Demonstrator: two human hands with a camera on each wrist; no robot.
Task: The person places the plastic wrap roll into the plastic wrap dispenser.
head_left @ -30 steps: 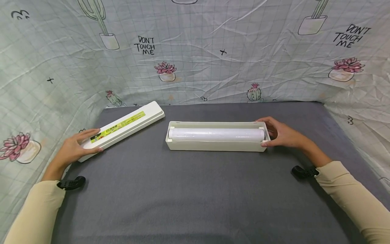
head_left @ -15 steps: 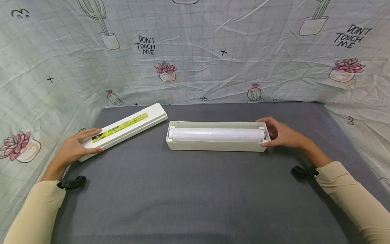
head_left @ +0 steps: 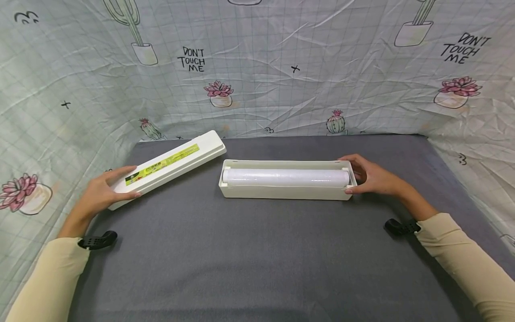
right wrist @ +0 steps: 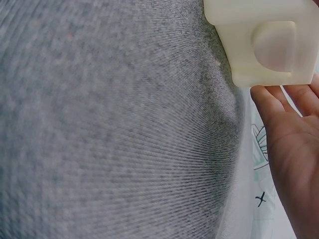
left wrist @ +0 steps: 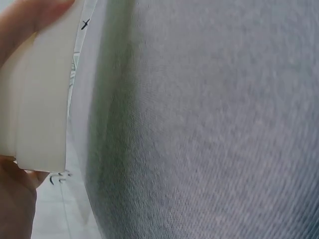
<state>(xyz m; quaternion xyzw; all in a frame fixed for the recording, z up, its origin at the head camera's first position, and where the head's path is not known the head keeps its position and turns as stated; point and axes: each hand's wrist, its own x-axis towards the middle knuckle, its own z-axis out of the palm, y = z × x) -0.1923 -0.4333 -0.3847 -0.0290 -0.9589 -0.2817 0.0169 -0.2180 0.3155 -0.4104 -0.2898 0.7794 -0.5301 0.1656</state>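
Cream tray (head_left: 281, 192) with its film roll (head_left: 285, 177) lies uncovered, right hand (head_left: 372, 178) grasping its end; left hand (head_left: 100, 197) clasps the lid (head_left: 169, 166), not yet fitted.

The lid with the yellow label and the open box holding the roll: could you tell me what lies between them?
Only bare grey mat separates the lid from the box, as the head view shows.
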